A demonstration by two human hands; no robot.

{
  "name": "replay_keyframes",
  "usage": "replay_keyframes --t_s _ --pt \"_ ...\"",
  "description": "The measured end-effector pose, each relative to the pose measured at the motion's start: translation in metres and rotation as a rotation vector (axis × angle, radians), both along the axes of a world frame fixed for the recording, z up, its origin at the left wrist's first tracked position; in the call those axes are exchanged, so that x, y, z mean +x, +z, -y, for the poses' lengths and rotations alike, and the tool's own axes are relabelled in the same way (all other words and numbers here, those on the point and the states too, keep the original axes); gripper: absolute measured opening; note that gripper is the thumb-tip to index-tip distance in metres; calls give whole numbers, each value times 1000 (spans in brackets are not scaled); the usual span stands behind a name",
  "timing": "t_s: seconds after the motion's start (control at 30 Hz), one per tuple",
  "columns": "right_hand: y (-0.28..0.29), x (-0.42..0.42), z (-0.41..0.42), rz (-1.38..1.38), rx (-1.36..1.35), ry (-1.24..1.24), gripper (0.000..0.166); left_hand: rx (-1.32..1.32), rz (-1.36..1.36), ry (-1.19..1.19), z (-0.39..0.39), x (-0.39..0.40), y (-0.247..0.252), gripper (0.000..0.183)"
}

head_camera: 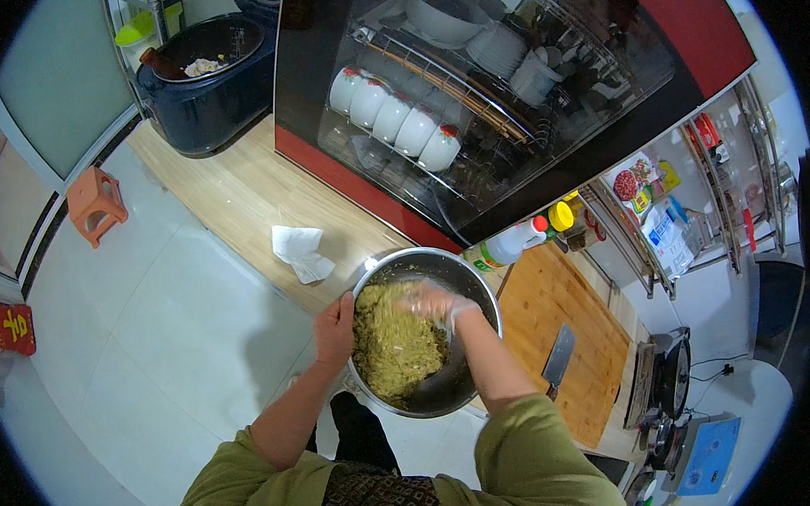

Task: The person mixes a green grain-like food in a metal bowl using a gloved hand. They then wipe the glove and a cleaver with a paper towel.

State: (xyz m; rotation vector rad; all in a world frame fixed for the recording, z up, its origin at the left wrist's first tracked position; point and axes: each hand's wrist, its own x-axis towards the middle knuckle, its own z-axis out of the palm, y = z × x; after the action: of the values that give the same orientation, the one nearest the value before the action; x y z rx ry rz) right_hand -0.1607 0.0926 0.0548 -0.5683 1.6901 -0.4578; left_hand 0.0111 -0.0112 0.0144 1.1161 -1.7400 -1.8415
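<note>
A round stainless steel bowl (481, 297) stands before me at the counter's front edge. It holds a yellow-green minced mixture (400, 349), heaped toward the left side. My left hand (333, 331) grips the bowl's left rim, thumb on top. My right hand (435, 305), in a clear plastic glove, is inside the bowl over the upper part of the mixture. Its fingers are blurred by motion, so whether they hold any of the mixture is unclear. A crumpled white tissue (302, 251) lies on the counter, left of the bowl.
Right of the bowl, a cleaver (559, 355) lies on a wooden cutting board (591, 394). Bottles, including a white one (507, 244), stand behind it. A glass-fronted dish cabinet (432, 107) backs the counter. An open rice cooker (205, 105) sits far left; an orange stool (97, 204) is on the floor.
</note>
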Motion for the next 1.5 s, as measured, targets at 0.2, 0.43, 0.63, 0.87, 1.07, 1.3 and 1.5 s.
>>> replay_keyframes --t_s 0.2,0.43,0.63,0.87,1.07,1.3,1.5 --pt "1 101 -37 -961 35 555 54 -17 -81 45 -2 -4 -1 39" --pt "-6 91 -39 -879 61 573 55 -2 -75 21 0 -2 11 38" --pt "-12 2 -36 -33 -353 -349 32 -79 -73 7 -1 -2 3 38" --pt "18 43 49 -496 34 245 39 -43 35 -33 3 -1 12 40" --pt "-13 115 -18 -1116 -60 691 50 120 -152 64 -3 -7 -23 40" --pt "15 68 -21 -315 -135 238 42 20 -93 13 2 -1 3 41" --pt "-28 -14 -20 -1041 -53 -129 28 15 -89 24 0 -4 -7 41"
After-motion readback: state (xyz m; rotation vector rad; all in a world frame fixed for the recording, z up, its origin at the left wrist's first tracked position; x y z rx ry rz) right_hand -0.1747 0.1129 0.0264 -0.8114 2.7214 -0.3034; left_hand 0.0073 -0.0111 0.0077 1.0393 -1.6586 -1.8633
